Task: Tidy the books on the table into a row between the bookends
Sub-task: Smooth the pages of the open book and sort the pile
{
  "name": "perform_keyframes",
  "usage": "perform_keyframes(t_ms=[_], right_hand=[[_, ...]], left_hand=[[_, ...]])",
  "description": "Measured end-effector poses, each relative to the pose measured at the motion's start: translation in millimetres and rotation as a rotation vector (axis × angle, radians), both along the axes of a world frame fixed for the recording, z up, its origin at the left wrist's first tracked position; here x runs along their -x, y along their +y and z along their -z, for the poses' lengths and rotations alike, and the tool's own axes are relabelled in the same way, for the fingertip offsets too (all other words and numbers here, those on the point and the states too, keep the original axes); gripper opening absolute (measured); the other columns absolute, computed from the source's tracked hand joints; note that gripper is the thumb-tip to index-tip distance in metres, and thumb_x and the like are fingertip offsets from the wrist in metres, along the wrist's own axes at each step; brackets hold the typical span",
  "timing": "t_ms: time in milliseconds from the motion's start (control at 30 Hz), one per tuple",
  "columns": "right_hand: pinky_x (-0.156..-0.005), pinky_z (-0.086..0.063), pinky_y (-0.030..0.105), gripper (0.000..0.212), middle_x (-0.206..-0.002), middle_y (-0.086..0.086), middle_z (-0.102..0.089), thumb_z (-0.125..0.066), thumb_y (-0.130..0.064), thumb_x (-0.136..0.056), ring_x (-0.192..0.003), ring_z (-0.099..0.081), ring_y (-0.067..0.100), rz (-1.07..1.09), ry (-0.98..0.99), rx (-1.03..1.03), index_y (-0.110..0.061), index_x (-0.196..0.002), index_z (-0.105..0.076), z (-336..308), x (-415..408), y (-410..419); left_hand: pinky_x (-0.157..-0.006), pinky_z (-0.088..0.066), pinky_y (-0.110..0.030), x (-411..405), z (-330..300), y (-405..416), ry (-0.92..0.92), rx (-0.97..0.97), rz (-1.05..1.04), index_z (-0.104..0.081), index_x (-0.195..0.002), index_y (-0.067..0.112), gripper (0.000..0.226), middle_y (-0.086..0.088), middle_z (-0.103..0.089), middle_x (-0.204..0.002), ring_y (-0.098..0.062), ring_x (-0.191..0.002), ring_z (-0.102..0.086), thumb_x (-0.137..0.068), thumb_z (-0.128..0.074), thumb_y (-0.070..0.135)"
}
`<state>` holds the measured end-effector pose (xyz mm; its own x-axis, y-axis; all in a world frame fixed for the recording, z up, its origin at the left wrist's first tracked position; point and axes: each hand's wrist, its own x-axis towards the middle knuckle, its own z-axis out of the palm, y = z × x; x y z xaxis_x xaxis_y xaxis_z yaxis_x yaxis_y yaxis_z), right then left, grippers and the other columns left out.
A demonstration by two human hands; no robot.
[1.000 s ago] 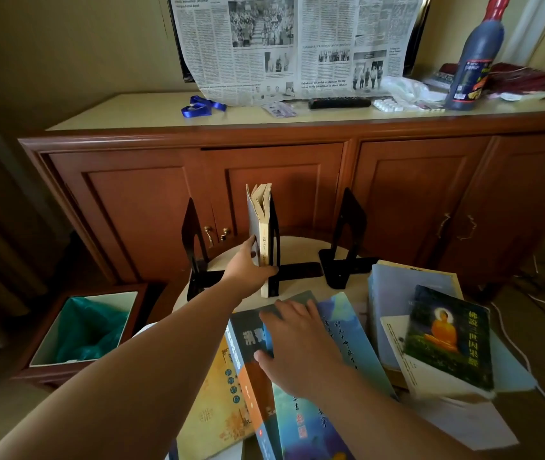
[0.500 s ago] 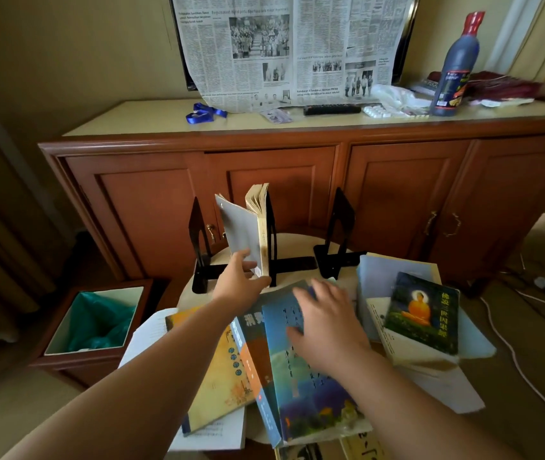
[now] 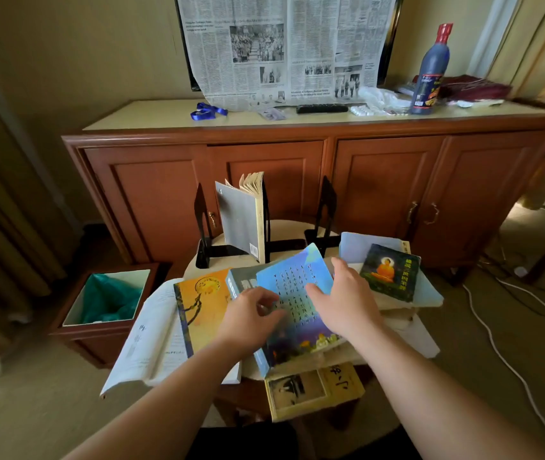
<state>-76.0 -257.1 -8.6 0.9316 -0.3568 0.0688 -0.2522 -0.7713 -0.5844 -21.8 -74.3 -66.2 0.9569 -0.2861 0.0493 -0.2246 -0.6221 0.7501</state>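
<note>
- Books lie scattered on the round table (image 3: 297, 227); a blue book (image 3: 297, 293) tops the pile just in front of the black bookends (image 3: 264, 214).
- One grey-covered book (image 3: 242, 220) stands among the bookends, cover hanging open.
- Left hand (image 3: 247, 318), fingers loosely curled, touches the blue book's left edge.
- Right hand (image 3: 347, 300) lies on its right side, fingers spread.

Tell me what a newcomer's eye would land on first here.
Both hands, left hand and right hand, meet on the blue book atop the pile at the table's centre. Behind them one grey-covered book stands alone, fanned open, among the black bookends. A newspaper hangs above the sideboard.
</note>
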Motion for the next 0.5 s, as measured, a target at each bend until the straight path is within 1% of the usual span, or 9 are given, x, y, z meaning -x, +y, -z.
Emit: perform_keyframes(t_ms=[33, 100, 133, 200, 267, 300, 367, 433, 500], right_hand=[[-0.066, -0.043, 0.014, 0.057, -0.132, 0.002, -0.06, -0.062, -0.042, -0.101, -0.099, -0.054, 0.012, 0.008, -0.018, -0.067, -0.013, -0.146, -0.045, -0.7, 5.7, -1.4], [-0.065, -0.052, 0.018, 0.052, -0.131, 0.0, -0.065, -0.062, -0.042, -0.101, -0.095, -0.06, 0.009, 0.019, -0.084, -0.184, -0.014, -0.143, -0.051, 3.3, 17.0, -3.3], [-0.064, -0.054, 0.017, 0.049, -0.13, -0.001, -0.067, -0.062, -0.041, -0.101, -0.093, -0.062, 0.007, 0.02, -0.117, -0.238, -0.015, -0.142, -0.054, 7.4, 22.6, -4.3], [-0.059, -0.053, 0.012, 0.041, -0.125, -0.002, -0.069, -0.062, -0.039, -0.102, -0.089, -0.064, 0.0, 0.03, -0.178, -0.341, -0.016, -0.136, -0.06, 15.5, 34.2, -6.0], [-0.059, -0.051, 0.011, 0.036, -0.118, -0.005, -0.067, -0.059, -0.039, -0.104, -0.09, -0.063, -0.003, 0.057, -0.204, -0.421, -0.017, -0.133, -0.061, 21.4, 45.2, -7.4], [-0.062, -0.051, 0.012, 0.033, -0.116, -0.006, -0.067, -0.055, -0.04, -0.105, -0.091, -0.063, -0.002, 0.065, -0.205, -0.458, -0.018, -0.13, -0.061, 24.0, 49.7, -8.1], [-0.068, -0.054, 0.019, 0.029, -0.109, -0.006, -0.07, -0.045, -0.041, -0.109, -0.092, -0.066, 0.003, 0.075, -0.208, -0.574, -0.021, -0.12, -0.063, 28.2, 57.8, -8.3], [-0.071, -0.056, 0.025, 0.03, -0.101, -0.005, -0.071, -0.037, -0.037, -0.112, -0.092, -0.068, 0.009, 0.13, -0.202, -0.68, -0.026, -0.108, -0.064, 32.2, 65.1, -8.5], [-0.077, -0.056, 0.035, 0.031, -0.097, 0.0, -0.071, -0.038, -0.03, -0.111, -0.091, -0.067, 0.016, 0.199, -0.16, -0.669, -0.024, -0.098, -0.066, 39.8, 69.5, -10.9]], left_hand=[[-0.073, -0.045, -0.008, 7.0, 0.5, 0.4, -0.02, -0.015, 0.026, -0.07, -0.118, 0.027, 0.03, 0.009, -0.063, -0.111, -0.001, -0.095, -0.061, -0.091, -0.077, 0.04], [-0.091, -0.047, -0.02, 21.4, 3.1, 0.5, -0.079, -0.061, 0.085, -0.069, -0.125, 0.029, 0.044, 0.009, -0.057, -0.117, -0.008, -0.109, -0.056, -0.087, -0.078, 0.048], [-0.099, -0.044, -0.025, 28.4, 4.8, 0.0, -0.108, -0.085, 0.12, -0.067, -0.128, 0.031, 0.05, 0.009, -0.055, -0.12, -0.011, -0.117, -0.051, -0.084, -0.078, 0.053], [-0.109, -0.039, -0.03, 42.0, 4.5, -2.5, -0.132, -0.126, 0.172, -0.061, -0.135, 0.035, 0.065, 0.009, -0.05, -0.128, -0.013, -0.127, -0.041, -0.08, -0.075, 0.065], [-0.112, -0.04, -0.035, 52.1, 1.6, -7.7, -0.144, -0.185, 0.184, -0.052, -0.142, 0.037, 0.08, 0.01, -0.045, -0.137, -0.012, -0.13, -0.038, -0.075, -0.07, 0.077], [-0.111, -0.041, -0.036, 56.4, -0.5, -11.7, -0.158, -0.222, 0.182, -0.049, -0.145, 0.039, 0.086, 0.011, -0.044, -0.14, -0.012, -0.131, -0.037, -0.073, -0.068, 0.082], [-0.11, -0.042, -0.035, 64.2, -4.7, -22.1, -0.195, -0.297, 0.165, -0.043, -0.148, 0.038, 0.094, 0.011, -0.041, -0.142, -0.014, -0.132, -0.037, -0.071, -0.067, 0.086], [-0.109, -0.043, -0.035, 68.7, -7.0, -32.3, -0.23, -0.355, 0.128, -0.039, -0.149, 0.035, 0.091, 0.008, -0.041, -0.144, -0.017, -0.133, -0.038, -0.076, -0.067, 0.081], [-0.109, -0.044, -0.036, 70.0, -7.9, -38.3, -0.252, -0.401, 0.113, -0.038, -0.149, 0.031, 0.082, 0.004, -0.042, -0.145, -0.021, -0.134, -0.039, -0.085, -0.063, 0.075]])
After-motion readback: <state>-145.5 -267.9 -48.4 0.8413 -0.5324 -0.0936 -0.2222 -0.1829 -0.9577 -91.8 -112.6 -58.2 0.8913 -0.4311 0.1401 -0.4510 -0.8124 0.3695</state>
